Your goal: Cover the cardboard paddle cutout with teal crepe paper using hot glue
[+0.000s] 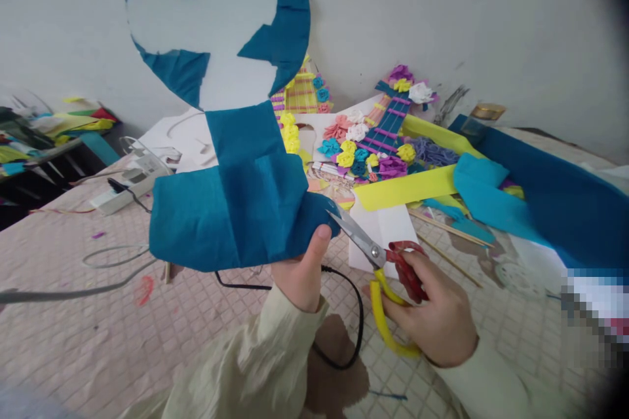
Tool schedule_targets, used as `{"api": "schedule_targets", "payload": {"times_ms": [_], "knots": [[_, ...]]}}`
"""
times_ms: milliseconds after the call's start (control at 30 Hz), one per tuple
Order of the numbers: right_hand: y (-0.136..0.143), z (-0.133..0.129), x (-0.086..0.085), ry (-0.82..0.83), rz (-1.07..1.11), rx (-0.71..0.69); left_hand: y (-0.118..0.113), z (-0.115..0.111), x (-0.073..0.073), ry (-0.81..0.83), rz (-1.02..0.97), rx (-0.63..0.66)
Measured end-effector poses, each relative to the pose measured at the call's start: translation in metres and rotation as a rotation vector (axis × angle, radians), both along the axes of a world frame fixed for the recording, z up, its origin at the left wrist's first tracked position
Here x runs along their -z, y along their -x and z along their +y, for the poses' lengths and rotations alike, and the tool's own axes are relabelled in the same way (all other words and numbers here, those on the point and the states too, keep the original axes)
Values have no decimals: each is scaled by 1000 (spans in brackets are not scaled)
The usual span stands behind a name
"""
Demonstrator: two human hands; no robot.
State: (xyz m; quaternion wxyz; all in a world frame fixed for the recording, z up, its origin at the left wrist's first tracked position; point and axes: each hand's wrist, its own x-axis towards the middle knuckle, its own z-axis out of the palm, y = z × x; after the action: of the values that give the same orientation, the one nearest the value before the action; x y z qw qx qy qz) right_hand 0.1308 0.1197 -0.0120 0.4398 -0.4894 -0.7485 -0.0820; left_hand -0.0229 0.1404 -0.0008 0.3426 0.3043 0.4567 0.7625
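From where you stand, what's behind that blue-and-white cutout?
Behind the cutout, the wall shows around its top; a yellow woven panel and yellow paper flowers peek past its right edge. How far they continue is hidden.

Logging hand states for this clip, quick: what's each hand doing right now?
Left hand: closed, holding the teal-covered cutout by its lower part.
Right hand: closed on the handles of the scissors.
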Motion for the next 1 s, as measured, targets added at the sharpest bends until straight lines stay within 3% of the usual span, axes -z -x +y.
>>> {"api": "schedule_targets", "payload": {"times_ms": [233,700,1000], "knots": [[-1,-1,0,-35,-11,9,-3,-1,-2,14,-18,-76],[5,-4,1,-49,-51,29,-7,-2,11,54,-23,-105],[3,-5,4,-40,-39,32,-8,-1,12,34,-5,-115]]}}
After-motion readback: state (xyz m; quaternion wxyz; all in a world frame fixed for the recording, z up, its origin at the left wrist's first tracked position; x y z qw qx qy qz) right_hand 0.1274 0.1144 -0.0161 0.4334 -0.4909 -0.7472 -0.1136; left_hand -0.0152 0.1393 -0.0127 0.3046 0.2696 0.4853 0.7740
